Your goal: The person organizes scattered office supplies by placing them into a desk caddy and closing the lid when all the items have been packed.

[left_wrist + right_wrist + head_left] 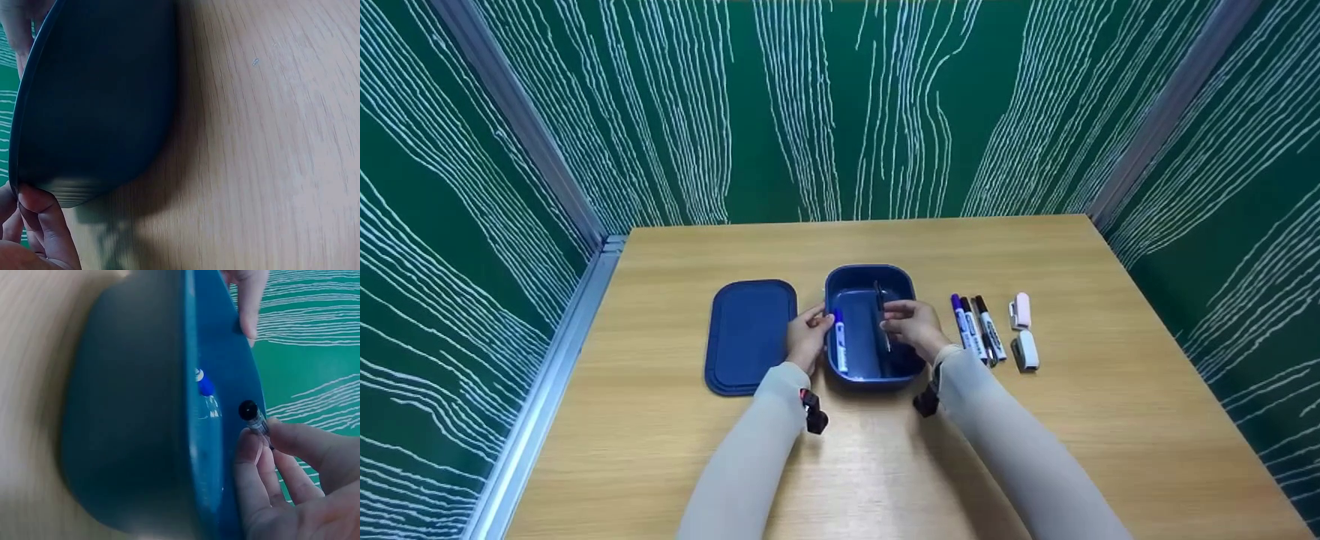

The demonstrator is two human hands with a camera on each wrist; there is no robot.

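Centrally, dark blue oval box (871,324), left hand (808,339) gripping its rim, right hand (913,324) pinching black-capped marker (881,315) inside.

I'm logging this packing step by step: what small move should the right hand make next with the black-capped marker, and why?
Probably lower the black-capped marker flat into the blue box and let go. The right hand pinches it over the open box, where a blue-capped marker already lies along the left wall, and the left hand steadies the box's left side. The box's right half looks free.
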